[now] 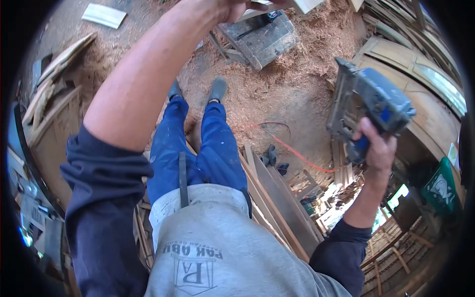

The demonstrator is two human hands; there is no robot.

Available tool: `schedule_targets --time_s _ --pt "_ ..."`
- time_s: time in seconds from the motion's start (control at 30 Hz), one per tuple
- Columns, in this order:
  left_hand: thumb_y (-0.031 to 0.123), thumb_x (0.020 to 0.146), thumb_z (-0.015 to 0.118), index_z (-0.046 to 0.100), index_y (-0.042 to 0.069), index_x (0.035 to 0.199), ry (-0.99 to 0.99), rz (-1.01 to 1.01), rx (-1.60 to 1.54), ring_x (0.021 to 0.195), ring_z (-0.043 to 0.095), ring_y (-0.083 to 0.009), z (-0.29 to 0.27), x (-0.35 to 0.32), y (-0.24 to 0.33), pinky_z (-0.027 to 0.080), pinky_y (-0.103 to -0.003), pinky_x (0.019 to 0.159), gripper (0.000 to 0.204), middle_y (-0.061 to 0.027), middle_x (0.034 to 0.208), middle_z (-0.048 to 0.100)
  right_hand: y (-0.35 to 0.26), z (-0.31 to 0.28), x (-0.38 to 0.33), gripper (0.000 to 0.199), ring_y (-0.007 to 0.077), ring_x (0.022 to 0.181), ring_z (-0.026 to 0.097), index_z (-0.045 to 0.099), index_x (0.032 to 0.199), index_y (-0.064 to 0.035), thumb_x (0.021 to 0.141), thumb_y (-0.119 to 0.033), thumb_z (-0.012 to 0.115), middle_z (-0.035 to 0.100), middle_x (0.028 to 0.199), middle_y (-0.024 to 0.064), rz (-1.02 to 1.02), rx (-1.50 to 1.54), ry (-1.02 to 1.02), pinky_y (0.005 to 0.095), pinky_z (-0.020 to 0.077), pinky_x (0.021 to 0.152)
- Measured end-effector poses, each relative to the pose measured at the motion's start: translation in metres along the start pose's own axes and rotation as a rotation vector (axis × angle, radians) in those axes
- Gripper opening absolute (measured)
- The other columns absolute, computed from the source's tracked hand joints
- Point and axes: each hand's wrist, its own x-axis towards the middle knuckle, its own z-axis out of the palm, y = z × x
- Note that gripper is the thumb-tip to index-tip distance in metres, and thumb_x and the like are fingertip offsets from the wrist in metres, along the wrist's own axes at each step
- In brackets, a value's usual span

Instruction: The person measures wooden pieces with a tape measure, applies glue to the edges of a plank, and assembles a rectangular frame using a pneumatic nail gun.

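My right hand (380,148) is closed round the handle of a power tool (386,96), raised at the right. The tool has a blue body and a dark, flat rectangular base; I cannot make out its exact kind. My left arm stretches up and across to the top edge, where my left hand (230,9) is partly cut off by the frame. Its visible fingers are beside a pale board (308,4), and whether they grip it cannot be seen.
A worn wooden stool or low bench (267,39) stands ahead amid wood shavings (316,44). An orange cord (297,151) curves over the floor. Long planks (284,203) lean close by my right leg. Wooden panels (54,119) stand at left; a door-like panel (410,79) lies at right.
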Motion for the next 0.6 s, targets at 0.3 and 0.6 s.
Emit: schedule_targets --time_s 0.3,0.6 --pt "0.035 0.100 0.062 0.063 -0.003 0.122 -0.028 0.147 0.172 0.111 0.055 -0.0297 -0.005 0.009 -0.012 0.042 -0.046 0.098 0.044 -0.0173 0.118 0.065 -0.106 0.014 0.045 0.030 0.0109 0.052 0.053 0.068 0.104 0.0027 0.089 -0.022 0.073 0.056 0.062 0.0022 -0.152 -0.311 -0.226 0.0270 0.0425 0.052" --pt "0.043 0.099 0.058 0.065 -0.002 0.123 0.106 -0.014 0.341 0.122 0.051 -0.0408 0.002 -0.004 0.006 0.042 -0.055 0.102 0.052 -0.0202 0.129 0.064 -0.114 0.027 0.093 0.029 0.0087 0.048 0.055 0.068 0.079 -0.0031 0.088 -0.030 0.076 0.057 0.060 0.0005 -0.146 -0.428 -0.351 0.0255 0.0464 0.047"
